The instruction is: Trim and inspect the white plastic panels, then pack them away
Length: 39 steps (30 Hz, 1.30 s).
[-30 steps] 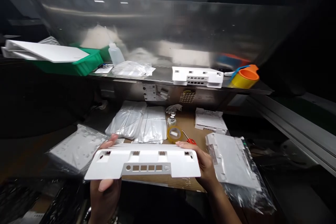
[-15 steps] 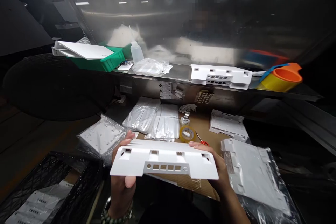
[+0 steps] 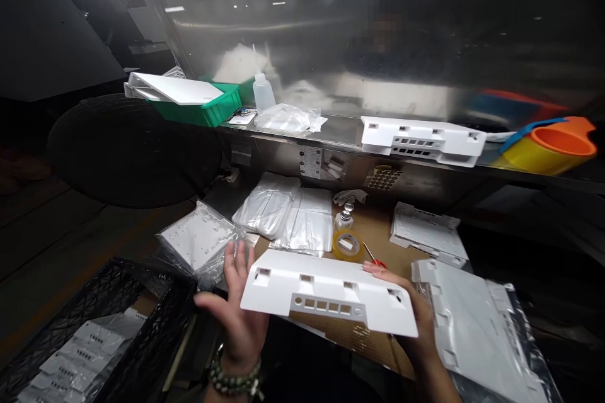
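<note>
A white plastic housing [image 3: 326,321] with a row of square port cut-outs is held up in front of me, its cut-out edge facing me. My right hand [image 3: 411,302] grips it by the right end, fingers over the top and the thumb hidden. Beside its left end my left hand [image 3: 241,308] is open, fingers spread and palm showing, with a beaded bracelet [image 3: 234,378] on the wrist. Below and behind the housing lies a brown cardboard sheet [image 3: 378,223] with a roll of yellow tape [image 3: 348,245] and red-handled scissors [image 3: 377,261].
Stacked clear bags [image 3: 302,220] and a bagged white panel [image 3: 198,233] lie at left. More white panels [image 3: 472,315] lie at right. A black crate [image 3: 108,277] holds bagged housings at lower left. The metal shelf [image 3: 338,135] carries a green bin [image 3: 208,110], a bottle [image 3: 263,94] and another housing [image 3: 420,141].
My left hand has let go of the housing's left end and spread its fingers. The right hand still holds the housing, which now tilts down to the right. The view has shifted left.
</note>
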Each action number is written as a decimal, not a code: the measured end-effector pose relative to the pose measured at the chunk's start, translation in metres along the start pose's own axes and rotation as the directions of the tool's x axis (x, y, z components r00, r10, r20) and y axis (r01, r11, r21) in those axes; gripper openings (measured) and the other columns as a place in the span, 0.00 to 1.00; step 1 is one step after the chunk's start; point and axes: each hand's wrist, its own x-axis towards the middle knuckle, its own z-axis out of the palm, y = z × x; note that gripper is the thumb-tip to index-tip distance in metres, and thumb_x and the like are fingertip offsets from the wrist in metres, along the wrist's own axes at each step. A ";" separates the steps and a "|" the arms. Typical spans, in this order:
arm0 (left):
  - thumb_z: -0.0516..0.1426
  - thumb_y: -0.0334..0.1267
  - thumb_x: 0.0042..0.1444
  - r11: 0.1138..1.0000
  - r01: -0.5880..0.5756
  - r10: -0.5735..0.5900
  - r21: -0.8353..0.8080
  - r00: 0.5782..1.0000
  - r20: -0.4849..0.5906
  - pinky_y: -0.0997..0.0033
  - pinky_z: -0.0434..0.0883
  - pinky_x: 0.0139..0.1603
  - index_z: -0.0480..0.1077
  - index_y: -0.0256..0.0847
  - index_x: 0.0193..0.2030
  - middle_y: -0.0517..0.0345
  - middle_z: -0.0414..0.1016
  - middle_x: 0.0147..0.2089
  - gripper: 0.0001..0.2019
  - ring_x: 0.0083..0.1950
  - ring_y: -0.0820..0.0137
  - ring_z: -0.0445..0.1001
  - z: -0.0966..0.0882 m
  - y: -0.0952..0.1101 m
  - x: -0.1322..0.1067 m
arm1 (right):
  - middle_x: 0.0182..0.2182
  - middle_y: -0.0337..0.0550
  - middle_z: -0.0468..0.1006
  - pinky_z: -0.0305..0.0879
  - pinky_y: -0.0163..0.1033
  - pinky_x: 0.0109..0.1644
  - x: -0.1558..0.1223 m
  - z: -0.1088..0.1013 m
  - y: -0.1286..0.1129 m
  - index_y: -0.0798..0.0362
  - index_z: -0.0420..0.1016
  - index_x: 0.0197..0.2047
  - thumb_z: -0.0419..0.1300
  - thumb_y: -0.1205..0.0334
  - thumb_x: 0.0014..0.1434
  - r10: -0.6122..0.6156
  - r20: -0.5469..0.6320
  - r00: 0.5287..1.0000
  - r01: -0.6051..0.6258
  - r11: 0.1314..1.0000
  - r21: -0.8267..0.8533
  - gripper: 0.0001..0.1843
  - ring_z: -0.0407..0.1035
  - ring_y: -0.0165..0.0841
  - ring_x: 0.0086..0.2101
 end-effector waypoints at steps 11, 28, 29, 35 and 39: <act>0.54 0.26 0.48 0.714 0.654 -0.700 -0.249 0.681 -0.217 0.43 0.83 0.38 0.62 0.25 0.68 0.42 0.86 0.37 0.36 0.38 0.44 0.85 -0.034 0.011 0.018 | 0.58 0.52 0.77 0.69 0.55 0.62 0.048 0.025 0.115 0.50 0.73 0.61 0.56 0.59 0.70 0.450 0.244 0.859 -0.206 0.740 -0.640 0.19 0.71 0.44 0.59; 0.50 0.26 0.50 0.742 0.491 -0.466 -0.456 0.867 0.177 0.45 0.80 0.50 0.65 0.42 0.69 0.54 0.86 0.44 0.37 0.47 0.48 0.84 -0.081 0.019 0.022 | 0.55 0.49 0.75 0.71 0.54 0.57 0.088 0.059 0.176 0.54 0.75 0.55 0.63 0.55 0.67 0.598 0.078 0.798 -0.313 0.522 -0.794 0.17 0.72 0.41 0.53; 0.51 0.26 0.49 0.768 0.470 -0.470 -0.435 0.875 0.115 0.45 0.81 0.50 0.64 0.43 0.70 0.55 0.86 0.43 0.38 0.46 0.48 0.84 -0.076 0.021 0.022 | 0.54 0.48 0.76 0.71 0.54 0.58 0.088 0.055 0.171 0.54 0.75 0.54 0.63 0.55 0.67 0.575 0.070 0.815 -0.330 0.562 -0.759 0.16 0.72 0.41 0.53; 0.52 0.25 0.44 0.855 0.352 -0.435 -0.381 0.887 -0.157 0.44 0.81 0.48 0.63 0.36 0.70 0.50 0.87 0.41 0.40 0.46 0.47 0.84 -0.024 0.027 0.015 | 0.52 0.52 0.78 0.73 0.48 0.55 0.071 0.029 0.098 0.55 0.72 0.57 0.52 0.58 0.70 0.388 -0.039 0.921 -0.366 0.825 -0.431 0.17 0.75 0.39 0.50; 0.53 0.27 0.43 0.841 0.354 -0.413 -0.410 0.909 -0.061 0.45 0.81 0.48 0.66 0.34 0.67 0.47 0.86 0.45 0.38 0.46 0.47 0.84 -0.001 0.022 0.019 | 0.52 0.50 0.77 0.72 0.46 0.54 0.053 0.023 0.017 0.50 0.74 0.55 0.57 0.59 0.67 0.276 -0.102 0.956 -0.291 0.939 -0.185 0.15 0.74 0.41 0.51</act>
